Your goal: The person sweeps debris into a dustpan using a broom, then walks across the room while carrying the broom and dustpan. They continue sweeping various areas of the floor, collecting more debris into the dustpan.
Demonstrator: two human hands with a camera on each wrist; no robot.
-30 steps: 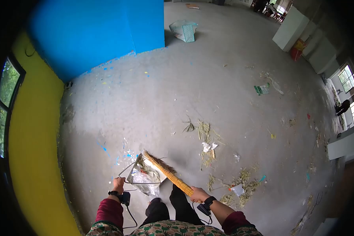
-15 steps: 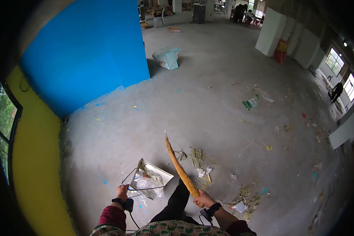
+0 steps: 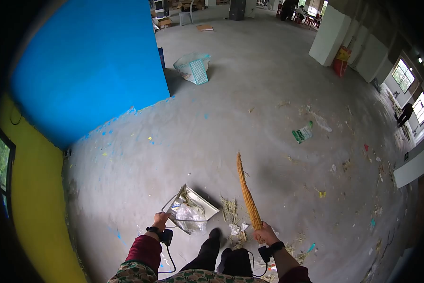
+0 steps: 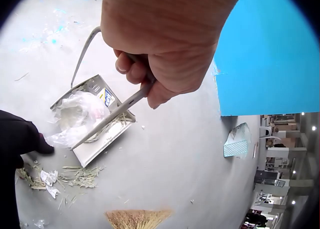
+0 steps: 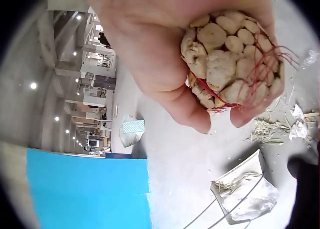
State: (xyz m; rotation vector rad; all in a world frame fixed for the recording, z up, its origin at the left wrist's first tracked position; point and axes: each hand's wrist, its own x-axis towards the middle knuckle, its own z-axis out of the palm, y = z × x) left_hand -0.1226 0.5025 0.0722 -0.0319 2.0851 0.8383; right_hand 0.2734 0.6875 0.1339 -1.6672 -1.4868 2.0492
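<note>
Over the last second I have lifted the straw broom (image 3: 247,195) off the dustpan (image 3: 193,211) to point forward, right hand (image 3: 265,234) clenched on its butt, left hand (image 3: 160,220) gripping the wire handle (image 4: 107,120), pan loaded on the floor.

A dull grey sheet-metal dustpan (image 3: 198,207) with a thin wire handle carries crinkled clear plastic film (image 4: 75,111) at lower centre; beside it, the rough, straw-bound yellow broom (image 3: 247,195) rises over matt, dusty grey concrete floor (image 3: 230,118).
</note>
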